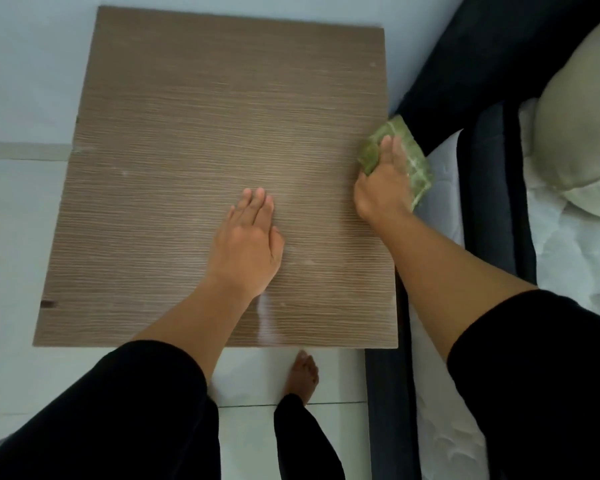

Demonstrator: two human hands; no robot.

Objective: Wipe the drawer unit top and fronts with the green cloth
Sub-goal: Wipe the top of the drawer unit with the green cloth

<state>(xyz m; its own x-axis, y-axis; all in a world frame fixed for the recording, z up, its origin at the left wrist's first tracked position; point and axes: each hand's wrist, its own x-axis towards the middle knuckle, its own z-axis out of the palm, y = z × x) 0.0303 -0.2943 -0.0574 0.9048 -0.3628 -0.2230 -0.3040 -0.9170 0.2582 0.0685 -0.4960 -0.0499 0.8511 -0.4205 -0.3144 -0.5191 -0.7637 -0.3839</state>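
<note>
The wooden drawer unit top (222, 133) still shows dusty smears; our right hand (383, 188) presses the green cloth (413, 161) at its edge, our left hand (248, 237) lies flat and open, and the fronts wait.

The drawer fronts are hidden; the green cloth (411, 157) seems partly covered.

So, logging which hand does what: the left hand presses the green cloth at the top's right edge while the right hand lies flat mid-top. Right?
Hands are swapped. In the head view the right hand presses the green cloth at the top's right edge, while the left hand lies flat mid-top.
</note>
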